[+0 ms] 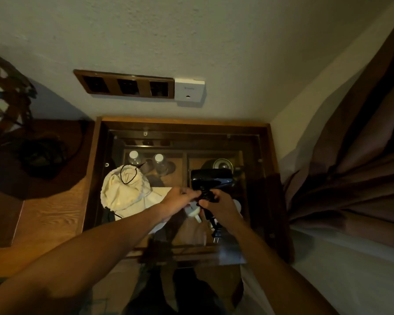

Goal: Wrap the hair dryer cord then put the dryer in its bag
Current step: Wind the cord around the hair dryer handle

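Observation:
A black hair dryer [212,178] lies on the glass top of a wooden table [272,178], right of centre. Its black cord [205,194] is bunched around the handle between my hands. My left hand [176,202] grips the cord from the left and my right hand [221,206] pinches it from the right. The black plug [216,234] dangles below my right hand, beside a white adapter [192,211]. The cream drawstring bag [123,192] lies crumpled at the left of the glass, its black drawstring looped on top.
Under the glass sit two bottles [146,160] and a kettle [222,165]. On the wall behind are a wooden socket panel [125,86] and a white box [189,92]. A stained-glass lamp [4,92] stands on the left desk. Brown curtains [350,178] hang at right.

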